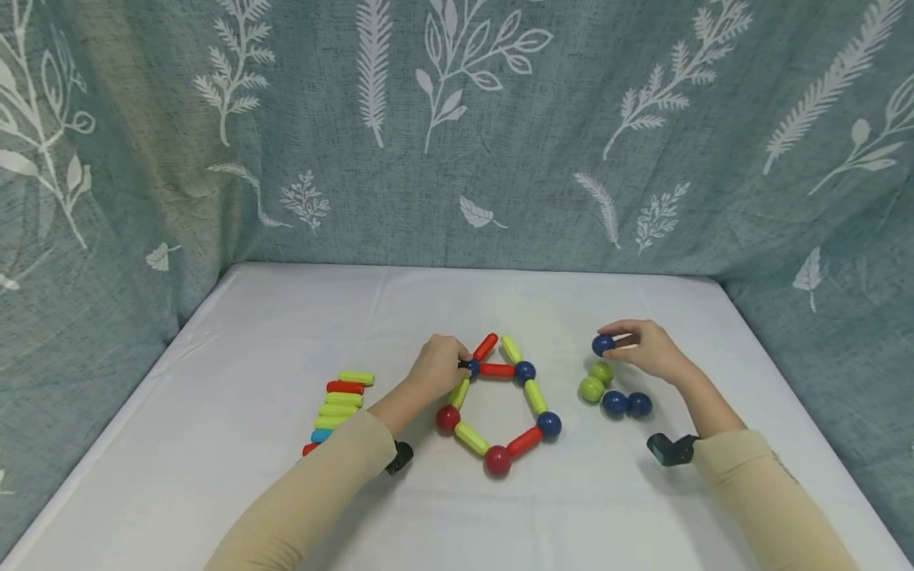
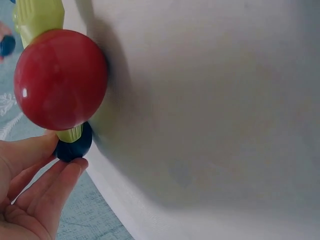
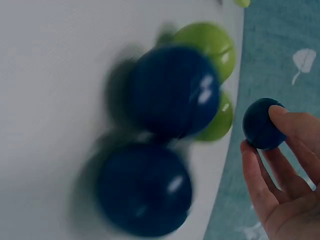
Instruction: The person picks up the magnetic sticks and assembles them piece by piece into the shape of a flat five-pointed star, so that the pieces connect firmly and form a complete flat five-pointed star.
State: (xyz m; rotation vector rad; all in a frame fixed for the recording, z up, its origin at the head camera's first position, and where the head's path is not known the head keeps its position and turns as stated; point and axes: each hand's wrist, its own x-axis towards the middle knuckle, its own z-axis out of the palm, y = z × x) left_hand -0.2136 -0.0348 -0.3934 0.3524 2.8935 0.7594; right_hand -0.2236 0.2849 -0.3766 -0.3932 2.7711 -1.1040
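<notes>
At the left of the white-covered counter (image 1: 271,317) a column of loose rods (image 1: 344,400) lies with long axes nearly crosswise; the left sleeve (image 1: 314,492) passes before the nearer ones and partly hides them. Next comes the left hand (image 1: 437,361), thumb and fingers pinching a blue corner ball (image 1: 474,368) of a five-sided ring in the middle of the counter. From that ball a lime rod (image 1: 459,393) slants toward the person and left to the left red ball (image 1: 447,419), which stands before the pinched ball in the left wrist view. A lower lime rod (image 1: 471,438) runs on, nearer and rightward, to the near red ball (image 1: 497,461). A red spur (image 1: 486,346) points away and right from beside the pinched ball, while the red crossbar (image 1: 497,370) lies left to right, reaching the far blue ball (image 1: 524,372). There a lime spur (image 1: 511,349) points away and slightly left; the spurs' tips are near but apart. On the ring's right, a lime rod and a red one meet at another blue ball (image 1: 550,425). Farther right sit two green balls (image 1: 591,388) and two loose blue balls (image 1: 627,405), and beyond them the right hand (image 1: 646,349) pinches a single blue ball (image 1: 603,344) between thumb and fingers.
</notes>
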